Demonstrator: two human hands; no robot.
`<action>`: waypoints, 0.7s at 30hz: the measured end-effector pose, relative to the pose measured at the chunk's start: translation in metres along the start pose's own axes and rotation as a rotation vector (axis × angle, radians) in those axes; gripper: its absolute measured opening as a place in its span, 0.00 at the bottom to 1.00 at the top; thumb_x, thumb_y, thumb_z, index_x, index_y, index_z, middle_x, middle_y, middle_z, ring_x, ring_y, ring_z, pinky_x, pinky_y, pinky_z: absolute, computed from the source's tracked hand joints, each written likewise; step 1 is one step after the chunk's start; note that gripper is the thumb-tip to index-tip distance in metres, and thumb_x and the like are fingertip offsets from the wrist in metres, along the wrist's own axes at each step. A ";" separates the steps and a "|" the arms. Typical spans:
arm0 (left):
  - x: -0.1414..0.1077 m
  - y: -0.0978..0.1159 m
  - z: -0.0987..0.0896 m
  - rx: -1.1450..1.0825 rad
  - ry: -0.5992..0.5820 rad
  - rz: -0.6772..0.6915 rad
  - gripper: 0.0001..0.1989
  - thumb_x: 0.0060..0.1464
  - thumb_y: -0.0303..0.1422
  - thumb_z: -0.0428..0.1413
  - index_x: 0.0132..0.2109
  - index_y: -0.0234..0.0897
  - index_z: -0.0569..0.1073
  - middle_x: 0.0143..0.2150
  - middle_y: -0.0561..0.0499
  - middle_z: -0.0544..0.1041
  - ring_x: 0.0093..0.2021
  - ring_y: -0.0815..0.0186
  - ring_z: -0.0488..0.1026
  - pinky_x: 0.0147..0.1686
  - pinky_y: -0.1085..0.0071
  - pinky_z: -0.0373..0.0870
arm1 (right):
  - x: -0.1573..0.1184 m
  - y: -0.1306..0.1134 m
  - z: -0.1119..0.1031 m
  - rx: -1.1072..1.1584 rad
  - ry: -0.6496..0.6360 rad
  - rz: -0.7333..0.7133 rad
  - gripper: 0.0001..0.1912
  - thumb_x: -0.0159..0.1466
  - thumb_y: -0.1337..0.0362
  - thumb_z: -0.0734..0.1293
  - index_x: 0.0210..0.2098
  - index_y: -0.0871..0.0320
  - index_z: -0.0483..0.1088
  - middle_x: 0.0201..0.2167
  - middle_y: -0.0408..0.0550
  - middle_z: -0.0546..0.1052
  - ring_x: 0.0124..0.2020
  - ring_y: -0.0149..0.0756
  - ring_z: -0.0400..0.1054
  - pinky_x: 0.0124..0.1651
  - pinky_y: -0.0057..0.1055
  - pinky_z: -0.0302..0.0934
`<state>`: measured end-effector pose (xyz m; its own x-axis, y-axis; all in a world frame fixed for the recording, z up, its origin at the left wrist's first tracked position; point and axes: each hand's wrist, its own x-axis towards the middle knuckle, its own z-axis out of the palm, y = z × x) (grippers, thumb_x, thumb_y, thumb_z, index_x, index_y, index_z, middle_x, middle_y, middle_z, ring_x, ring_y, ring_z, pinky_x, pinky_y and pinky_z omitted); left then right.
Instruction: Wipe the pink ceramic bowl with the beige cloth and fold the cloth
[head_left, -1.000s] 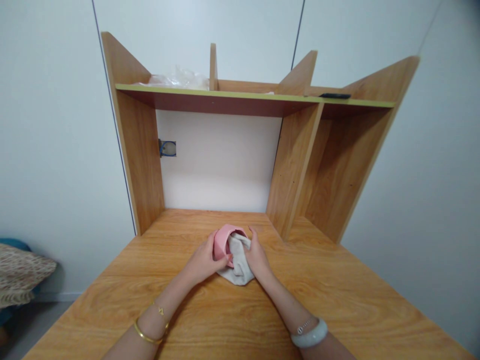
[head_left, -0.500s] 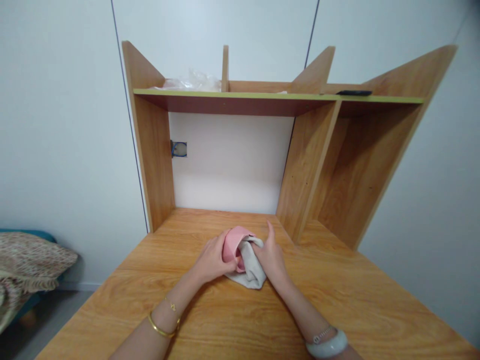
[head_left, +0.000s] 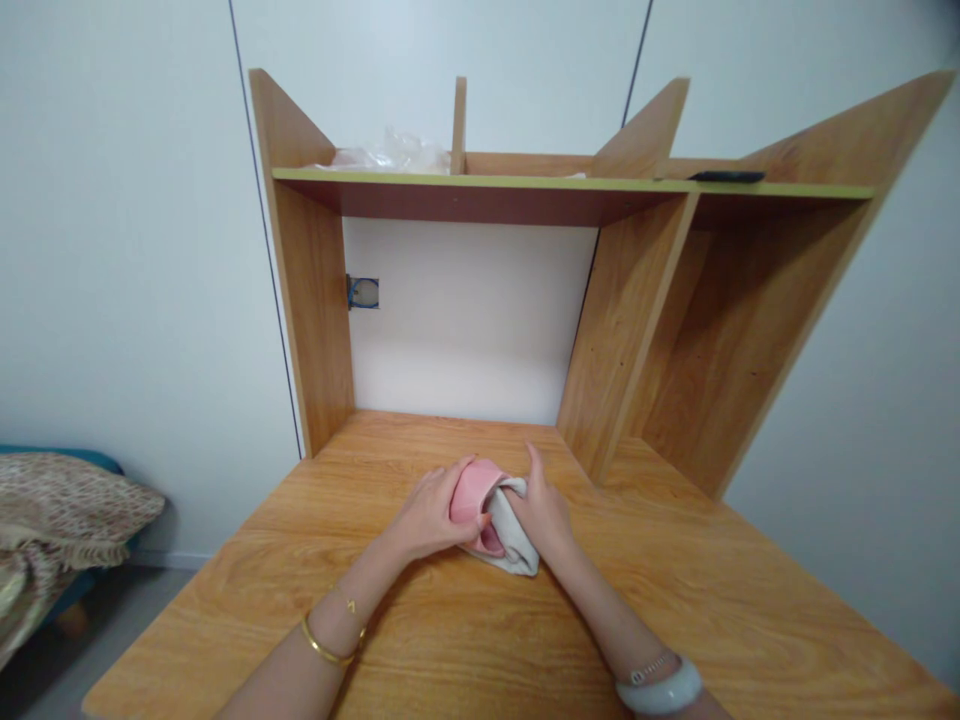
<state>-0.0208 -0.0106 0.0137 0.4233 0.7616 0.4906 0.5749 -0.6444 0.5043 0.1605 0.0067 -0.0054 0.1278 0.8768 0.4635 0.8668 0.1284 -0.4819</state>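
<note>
My left hand (head_left: pixel 427 520) is wrapped around a pink, hollow, cup-like container (head_left: pixel 474 490), its thumb at the near rim. The container lies tilted, with its opening turned towards the right. A light grey cloth (head_left: pixel 517 545) is bunched at that opening and hangs down under it to the desk. My right hand (head_left: pixel 544 515) grips the cloth, fingers partly hidden in its folds and thumb raised. Both hands are just above the wooden desktop (head_left: pixel 480 640), in the middle.
Behind the hands stands a wooden shelf unit (head_left: pixel 622 320). Crumpled clear plastic (head_left: pixel 397 152) and a flat black object (head_left: pixel 726 177) lie on its upper shelf. An open wall socket box (head_left: pixel 365 293) shows at the back. A patterned, fringed blanket (head_left: pixel 75 500) is at the left.
The pink container has turned slightly, and the cloth has shifted a little at its opening. Both hands keep their hold. The camera view has shifted a bit.
</note>
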 end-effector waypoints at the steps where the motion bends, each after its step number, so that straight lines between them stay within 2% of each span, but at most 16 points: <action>1: 0.000 0.000 0.000 -0.006 -0.001 -0.005 0.34 0.45 0.43 0.55 0.58 0.37 0.56 0.55 0.44 0.65 0.53 0.56 0.63 0.53 0.61 0.57 | 0.000 0.001 0.001 0.032 -0.021 -0.004 0.35 0.57 0.60 0.59 0.60 0.63 0.43 0.24 0.46 0.73 0.26 0.38 0.68 0.27 0.27 0.52; 7: -0.001 -0.001 0.000 0.000 -0.009 -0.023 0.36 0.46 0.45 0.54 0.60 0.36 0.54 0.56 0.43 0.64 0.53 0.55 0.63 0.53 0.61 0.57 | 0.001 0.005 0.008 0.214 -0.075 -0.022 0.31 0.58 0.61 0.58 0.59 0.60 0.47 0.30 0.49 0.75 0.31 0.38 0.69 0.32 0.28 0.57; 15: 0.001 -0.006 0.003 -0.050 0.010 -0.062 0.39 0.51 0.47 0.51 0.63 0.33 0.47 0.60 0.39 0.58 0.58 0.56 0.56 0.56 0.59 0.53 | -0.001 0.008 0.011 0.313 -0.036 -0.032 0.31 0.57 0.64 0.56 0.60 0.59 0.45 0.30 0.47 0.74 0.31 0.37 0.68 0.34 0.29 0.59; 21: 0.001 -0.011 0.008 -0.148 -0.002 -0.079 0.46 0.43 0.49 0.57 0.63 0.34 0.45 0.60 0.38 0.57 0.58 0.53 0.56 0.55 0.58 0.53 | -0.001 0.010 0.017 0.420 0.014 0.052 0.30 0.57 0.63 0.56 0.59 0.59 0.47 0.31 0.47 0.74 0.30 0.36 0.68 0.33 0.29 0.60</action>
<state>-0.0210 -0.0025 0.0026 0.3826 0.8104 0.4437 0.4972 -0.5853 0.6405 0.1605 0.0145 -0.0231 0.1751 0.8812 0.4391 0.5877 0.2643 -0.7647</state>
